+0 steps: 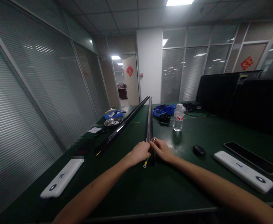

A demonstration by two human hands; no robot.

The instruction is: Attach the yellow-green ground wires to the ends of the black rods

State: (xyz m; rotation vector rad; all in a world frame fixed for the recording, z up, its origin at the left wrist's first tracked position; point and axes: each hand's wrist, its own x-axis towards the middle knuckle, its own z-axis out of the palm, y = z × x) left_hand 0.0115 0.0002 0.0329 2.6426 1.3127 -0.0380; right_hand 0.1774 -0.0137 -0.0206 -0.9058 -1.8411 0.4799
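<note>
A long dark bar (149, 124) with a greyish, shiny surface runs away from me along the table. My left hand (141, 151) is closed around its near end, knuckles up. Just right of it, my right hand (162, 150) pinches at the bar's edge, thumb pointing towards the left hand. What exactly lies between the fingertips is hidden. From under the left hand sticks out a green-and-yellow wire with a ring terminal (145, 166). A second long black bar (122, 126) lies to the left, a yellow tip at its near end.
On the green table (127, 199) are a water bottle (178, 117), a black mouse (199, 150), a keyboard-like dark slab (251, 157) and two white devices (243, 171) (63, 178). Blue bins (165, 109) and a metal bowl (113, 121) stand farther back; monitors (220, 93) rise at right.
</note>
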